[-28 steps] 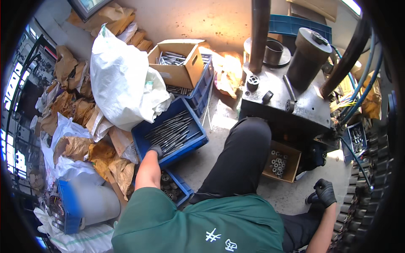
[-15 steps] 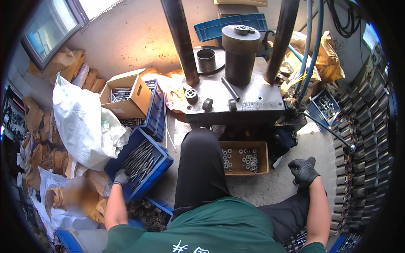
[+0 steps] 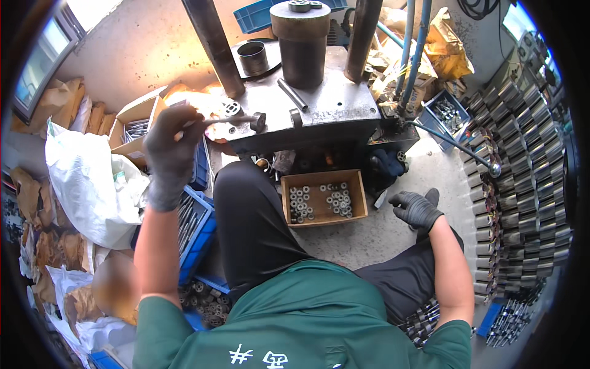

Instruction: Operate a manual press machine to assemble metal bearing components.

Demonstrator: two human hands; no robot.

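Note:
My left hand [image 3: 171,150], in a dark grey glove, is raised in front of the press table's left side. Its fingers are closed round one end of a slim metal shaft [image 3: 226,119]. The shaft points right, and its far end overlaps a small dark round part [image 3: 258,122] at the table's front edge; whether they touch I cannot tell. My right hand [image 3: 419,210], also gloved, rests by my right leg with its fingers curled in. What it holds, if anything, is hidden. Left of my knee, my left forearm partly covers a blue crate [image 3: 200,230] of metal shafts.
The press table [image 3: 344,111] has two dark columns, a thick cylinder [image 3: 301,49] and a loose rod [image 3: 292,94]. Beneath it sits a cardboard box [image 3: 326,224] with several small rings. Stacked metal cylinders [image 3: 528,184] line the right; a white sack [image 3: 89,184] bulges at left.
My left hand has risen from the blue crate to the press table, now with a shaft in it. My right hand keeps its place by my leg. The view has shifted.

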